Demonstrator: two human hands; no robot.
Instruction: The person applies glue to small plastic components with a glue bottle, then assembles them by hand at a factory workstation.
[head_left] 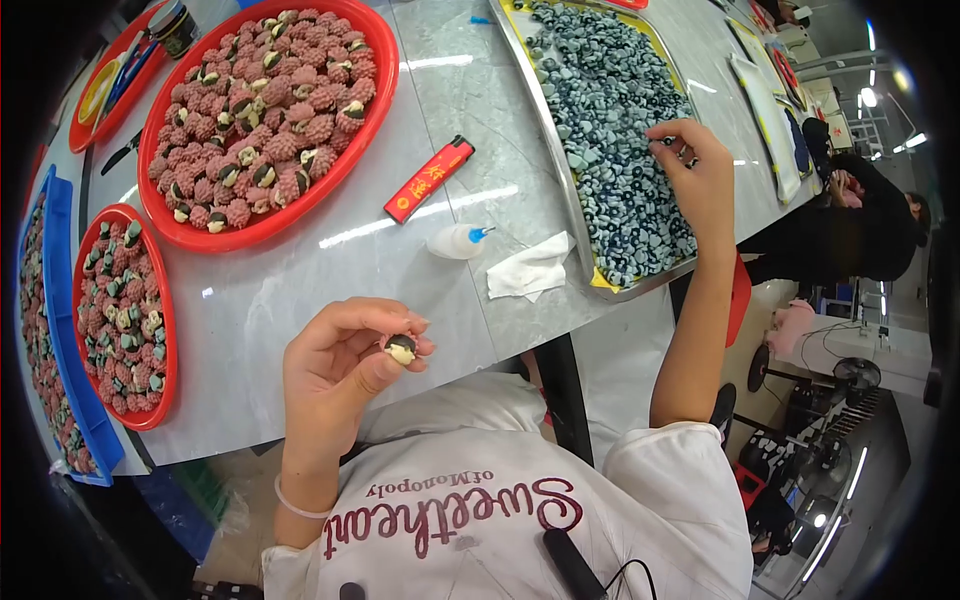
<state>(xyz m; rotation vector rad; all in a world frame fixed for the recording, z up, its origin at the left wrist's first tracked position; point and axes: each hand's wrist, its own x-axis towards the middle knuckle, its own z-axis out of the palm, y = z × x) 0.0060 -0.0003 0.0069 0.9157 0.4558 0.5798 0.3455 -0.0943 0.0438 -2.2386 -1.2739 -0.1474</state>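
Note:
My left hand [332, 368] is closed over the table's near edge, pinching a small pink ridged figurine [401, 348] with a cream and black part facing up. My right hand [703, 182] is over the metal tray [548, 118], its thumb and forefinger closed around a small dark piece [668, 141]. More dark bits show by its curled fingers. Loose glossy pieces [610, 110], dark blue and pale grey-green, fill that tray. Between my hands stand a small white squeeze bottle [456, 241] with a blue tip and a crumpled white tissue [530, 268].
A large red round tray [386, 75] heaped with pink figurines lies at the far left. Nearer are a smaller red tray [171, 350] and a blue tray [62, 290], both filled. A red lighter [430, 180] lies mid-table. Another person [850, 225] is at the right.

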